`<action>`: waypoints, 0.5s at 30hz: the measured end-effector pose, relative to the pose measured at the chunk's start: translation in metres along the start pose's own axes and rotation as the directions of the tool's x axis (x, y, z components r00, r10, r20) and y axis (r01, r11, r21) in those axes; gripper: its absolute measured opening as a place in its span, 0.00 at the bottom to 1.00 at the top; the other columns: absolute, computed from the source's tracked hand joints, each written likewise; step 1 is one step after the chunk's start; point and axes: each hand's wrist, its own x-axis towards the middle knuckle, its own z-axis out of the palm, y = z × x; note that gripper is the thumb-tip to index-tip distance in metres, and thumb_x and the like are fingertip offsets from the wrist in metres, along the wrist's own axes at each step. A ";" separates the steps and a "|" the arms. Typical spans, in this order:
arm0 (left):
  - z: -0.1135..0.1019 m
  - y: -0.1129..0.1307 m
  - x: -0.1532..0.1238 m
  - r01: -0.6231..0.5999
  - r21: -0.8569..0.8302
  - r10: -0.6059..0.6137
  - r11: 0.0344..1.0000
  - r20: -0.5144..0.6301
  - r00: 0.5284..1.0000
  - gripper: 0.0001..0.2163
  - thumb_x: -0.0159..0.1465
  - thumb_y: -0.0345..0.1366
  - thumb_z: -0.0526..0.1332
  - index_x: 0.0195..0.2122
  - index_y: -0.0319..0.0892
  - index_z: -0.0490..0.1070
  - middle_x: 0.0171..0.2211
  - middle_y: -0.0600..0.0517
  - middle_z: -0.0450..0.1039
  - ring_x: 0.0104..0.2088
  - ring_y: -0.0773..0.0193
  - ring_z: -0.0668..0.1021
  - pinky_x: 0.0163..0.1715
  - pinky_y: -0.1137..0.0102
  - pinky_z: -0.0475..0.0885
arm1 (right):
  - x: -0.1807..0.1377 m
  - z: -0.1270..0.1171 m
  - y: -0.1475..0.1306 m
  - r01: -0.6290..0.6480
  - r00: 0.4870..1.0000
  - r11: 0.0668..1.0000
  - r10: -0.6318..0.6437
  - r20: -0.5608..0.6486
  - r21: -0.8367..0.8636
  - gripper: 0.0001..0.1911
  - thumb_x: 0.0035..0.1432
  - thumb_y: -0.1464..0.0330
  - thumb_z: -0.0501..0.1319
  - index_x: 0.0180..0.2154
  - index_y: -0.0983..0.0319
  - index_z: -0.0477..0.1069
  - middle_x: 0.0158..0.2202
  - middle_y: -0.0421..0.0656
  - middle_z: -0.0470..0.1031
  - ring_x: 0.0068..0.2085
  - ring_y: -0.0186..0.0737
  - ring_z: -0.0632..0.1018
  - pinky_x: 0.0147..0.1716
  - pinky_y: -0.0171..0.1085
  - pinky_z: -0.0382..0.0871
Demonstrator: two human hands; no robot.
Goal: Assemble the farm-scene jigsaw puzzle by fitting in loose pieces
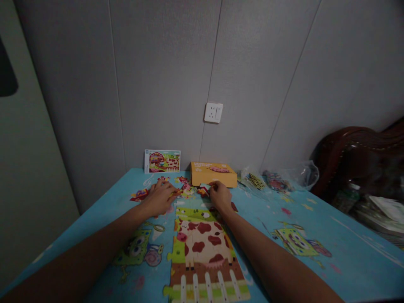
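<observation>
A partly joined jigsaw puzzle [202, 248] lies on the table, showing a brown-spotted cow, a white fence and small sheep. Beyond its far end, my left hand [161, 198] has its fingertips closed on a small red and yellow puzzle piece [177, 193]. To the right, my right hand [220, 196] pinches a dark red puzzle piece [203, 191] between thumb and fingers. Loose puzzle pieces [139, 195] lie left of and behind my left hand. More pieces with pink and green print [188, 191] sit between the two hands, and one dark piece [234, 206] shows beside my right wrist.
A picture card [162, 161] leans on the wall beside a yellow box [213, 174]. Clear plastic bags with pieces [257, 181] lie at the back right. The blue cartoon tablecloth [315, 227] covers the table. A dark leather chair [362, 160] and a bottle [349, 195] are at right.
</observation>
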 end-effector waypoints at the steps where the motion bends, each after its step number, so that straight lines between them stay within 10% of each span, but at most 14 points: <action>1: 0.000 0.000 0.000 0.005 0.008 -0.005 1.000 0.006 1.000 0.15 0.65 0.42 0.52 0.46 0.49 0.74 0.48 0.47 0.72 0.55 0.47 0.62 0.53 0.51 0.56 | 0.000 -0.001 -0.001 -0.006 1.000 1.000 0.006 0.002 -0.005 0.15 0.56 0.70 0.53 0.42 0.57 0.74 0.38 0.42 0.79 0.43 0.43 0.76 0.42 0.38 0.61; 15: 0.003 -0.001 -0.001 0.113 0.131 -0.113 0.985 -0.012 0.994 0.17 0.62 0.35 0.51 0.49 0.47 0.72 0.51 0.45 0.69 0.53 0.45 0.63 0.47 0.52 0.62 | -0.001 0.003 -0.002 0.005 0.999 1.000 -0.005 0.051 -0.001 0.15 0.50 0.70 0.59 0.42 0.56 0.74 0.39 0.40 0.79 0.45 0.45 0.76 0.44 0.41 0.60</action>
